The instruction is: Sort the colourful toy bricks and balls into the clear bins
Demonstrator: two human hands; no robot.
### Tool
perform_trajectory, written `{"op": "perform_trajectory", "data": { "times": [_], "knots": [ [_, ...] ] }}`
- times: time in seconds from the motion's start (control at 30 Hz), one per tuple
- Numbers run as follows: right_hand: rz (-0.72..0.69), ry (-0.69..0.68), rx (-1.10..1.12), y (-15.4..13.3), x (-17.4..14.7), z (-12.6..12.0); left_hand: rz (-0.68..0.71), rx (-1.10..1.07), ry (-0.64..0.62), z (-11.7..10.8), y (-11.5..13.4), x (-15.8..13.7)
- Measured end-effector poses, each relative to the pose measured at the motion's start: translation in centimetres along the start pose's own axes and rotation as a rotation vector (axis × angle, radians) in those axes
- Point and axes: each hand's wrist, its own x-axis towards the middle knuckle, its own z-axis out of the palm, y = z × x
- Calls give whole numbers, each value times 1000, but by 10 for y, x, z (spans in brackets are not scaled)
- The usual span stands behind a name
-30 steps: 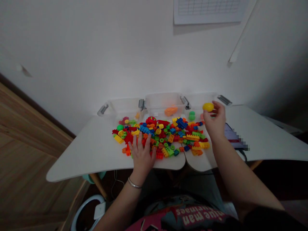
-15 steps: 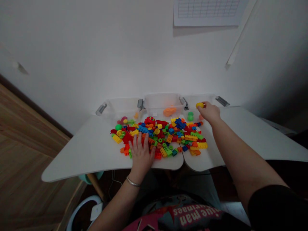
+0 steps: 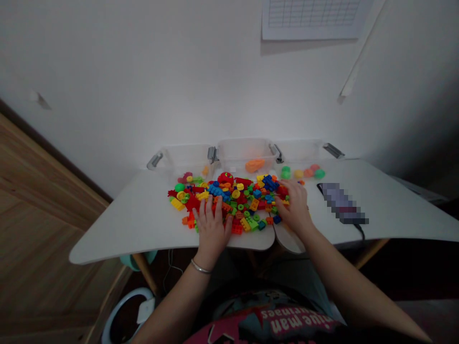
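Note:
A heap of colourful toy building blocks is spread over the middle of the white table. My left hand lies open on the near left part of the heap, fingers spread over red and orange pieces. At the heap's right side is my right hand, thumb and fingers apart around a red piece; no firm grip on it shows. Blue bricks lie just left of its fingertips. The right hand covers some of the blocks.
Three clear plastic bins stand along the wall: a left bin, a middle bin with an orange piece, and a right bin with several round pieces. A phone-like device, pixelated, lies at the right with a cable.
My right hand has come down and left from the right bin to the heap. The yellow round piece it held is out of the hand, and a yellow piece shows in that bin. My left hand stays put.

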Motion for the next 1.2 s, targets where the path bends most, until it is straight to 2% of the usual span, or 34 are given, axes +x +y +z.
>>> {"op": "perform_trajectory", "data": {
  "times": [0.13, 0.3, 0.57, 0.93, 1.07, 1.13, 1.2],
  "knots": [
    [-134, -182, 41, -36, -39, 14, 0, 27, -29, 0, 1, 0],
    [-220, -297, 14, -50, -44, 24, 12, 29, -46, 1, 0, -1],
    [-146, -330, 0, -46, -44, 34, 33, 69, -47, -1, 0, -3],
    [-256, -334, 5, -51, -45, 27, 48, -57, -9, -1, -3, -7],
    [-264, -340, 9, -51, -46, 26, 35, -172, 99, -11, -21, 2],
    [-262, -340, 11, -51, -46, 26, -21, -222, 185, -17, -39, 14],
    [-261, -335, 12, -50, -45, 26, -135, -225, 251, -21, -62, 31]
  ]
}}
